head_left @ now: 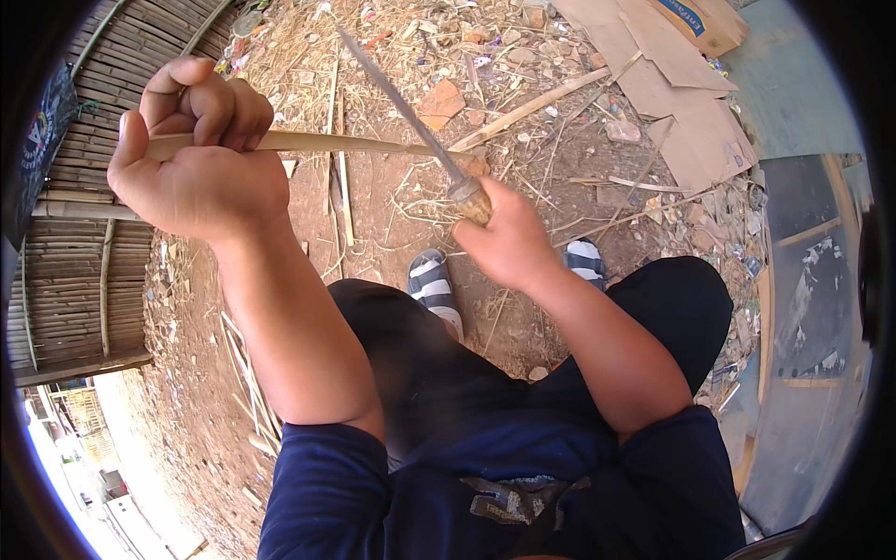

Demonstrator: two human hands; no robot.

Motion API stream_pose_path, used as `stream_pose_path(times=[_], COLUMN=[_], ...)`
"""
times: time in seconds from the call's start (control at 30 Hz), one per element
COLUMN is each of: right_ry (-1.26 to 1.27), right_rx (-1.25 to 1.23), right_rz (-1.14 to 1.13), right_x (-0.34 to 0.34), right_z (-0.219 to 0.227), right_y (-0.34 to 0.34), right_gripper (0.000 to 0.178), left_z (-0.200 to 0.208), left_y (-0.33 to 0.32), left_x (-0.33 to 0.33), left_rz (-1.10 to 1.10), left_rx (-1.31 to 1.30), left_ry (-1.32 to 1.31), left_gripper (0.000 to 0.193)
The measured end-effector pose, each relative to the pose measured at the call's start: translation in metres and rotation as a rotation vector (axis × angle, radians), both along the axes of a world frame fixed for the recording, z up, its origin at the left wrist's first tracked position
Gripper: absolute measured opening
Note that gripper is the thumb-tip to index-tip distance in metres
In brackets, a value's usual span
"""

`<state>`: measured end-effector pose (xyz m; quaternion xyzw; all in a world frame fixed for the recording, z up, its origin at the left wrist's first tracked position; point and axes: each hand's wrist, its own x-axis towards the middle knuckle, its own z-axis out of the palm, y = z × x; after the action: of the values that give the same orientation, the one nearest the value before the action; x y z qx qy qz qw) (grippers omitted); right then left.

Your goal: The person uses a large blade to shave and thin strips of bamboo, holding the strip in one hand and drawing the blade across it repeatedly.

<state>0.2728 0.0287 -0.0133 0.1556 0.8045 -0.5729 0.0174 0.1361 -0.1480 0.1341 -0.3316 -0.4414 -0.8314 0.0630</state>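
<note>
My left hand (pixel 213 173), raised at the upper left, is closed around a pale flat bamboo strip (pixel 327 142), with the thumb lying along it. The strip runs roughly level to the right and meets the knife (pixel 403 108) close to its handle. My right hand (pixel 509 241) grips that knife by its short wooden handle. Its long, narrow, dark blade slants up and to the left, away from me. Whether the edge bites into the strip or only touches it, I cannot tell.
Shavings and rubble litter the dirt floor (pixel 373 205). Beyond the knife lies a longer bamboo piece (pixel 532 110). Flattened cardboard (pixel 686 121) is at the upper right, beside dark panels (pixel 807 271). A slatted bamboo wall (pixel 70 299) stands left. My sandalled feet are below the hands.
</note>
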Motion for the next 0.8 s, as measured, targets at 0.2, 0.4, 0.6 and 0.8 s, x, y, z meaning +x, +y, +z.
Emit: stream_pose_path(times=[0.2,0.4,0.6,0.8], right_ry=[0.008,-0.01,-0.084,0.114], right_rx=[0.25,0.302,0.061,0.075], right_rz=[0.035,-0.011,0.024,-0.044], right_x=[-0.003,-0.008,-0.004,0.0], right_z=[-0.044,-0.081,-0.037,-0.003], right_y=[-0.007,-0.003,0.003,0.005], right_gripper=[0.045,0.044,0.041,0.044], left_z=[0.0,0.0,0.001,-0.001], left_y=[0.003,0.008,0.008,0.009], left_x=[0.0,0.003,0.003,0.003], left_rz=[0.107,0.207,0.182,0.164], left_rx=[0.014,-0.026,-0.014,-0.006], left_ry=[-0.024,-0.055,-0.055,-0.041], left_gripper=[0.058,0.055,0.055,0.056])
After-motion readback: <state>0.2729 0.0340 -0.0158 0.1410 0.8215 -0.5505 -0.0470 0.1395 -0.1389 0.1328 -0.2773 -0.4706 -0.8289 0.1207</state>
